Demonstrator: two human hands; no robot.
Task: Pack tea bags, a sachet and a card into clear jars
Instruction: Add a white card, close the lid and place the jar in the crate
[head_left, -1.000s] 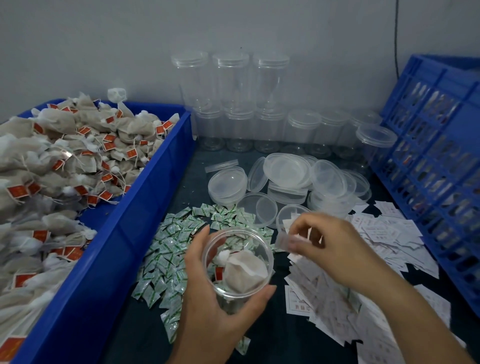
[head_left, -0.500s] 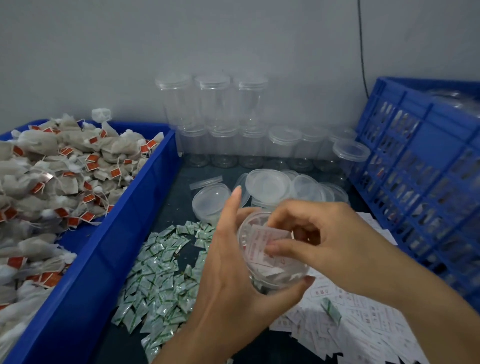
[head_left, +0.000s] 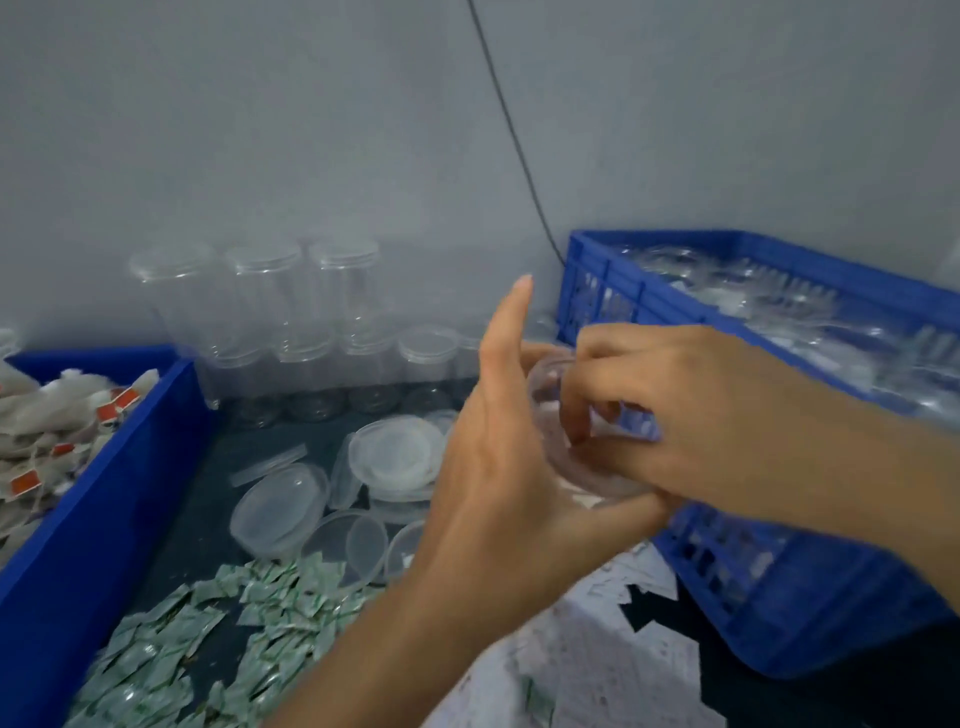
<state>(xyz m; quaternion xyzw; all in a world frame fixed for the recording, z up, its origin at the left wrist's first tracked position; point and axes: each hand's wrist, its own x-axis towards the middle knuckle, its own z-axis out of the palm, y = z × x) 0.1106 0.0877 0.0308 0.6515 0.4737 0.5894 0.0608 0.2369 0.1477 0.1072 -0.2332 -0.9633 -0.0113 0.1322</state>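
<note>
My left hand (head_left: 498, 499) holds a clear jar (head_left: 548, 382) up in the air, tipped to the right, with the thumb under it and the index finger sticking straight up. The curled fingers of my right hand (head_left: 691, 415) reach into the jar's mouth, pinching the white card, which they mostly hide. The jar's contents are blurred. Tea bags (head_left: 57, 426) with red tags fill the blue bin (head_left: 104, 493) on the left. Green sachets (head_left: 249, 613) lie in a heap at the lower left. White cards (head_left: 587, 649) are spread under my forearms.
Loose clear lids (head_left: 280, 509) lie on the dark table behind the sachets. Empty lidded jars (head_left: 291, 322) are stacked two high against the grey wall. A blue slatted crate (head_left: 779, 597) holding clear plastic stands at the right. A black cable (head_left: 519, 156) hangs down the wall.
Both hands have lifted the jar up and to the right, towards the crate. My right fingers, which held the card at the jar's mouth, now reach deeper inside. The view has swung to the right.
</note>
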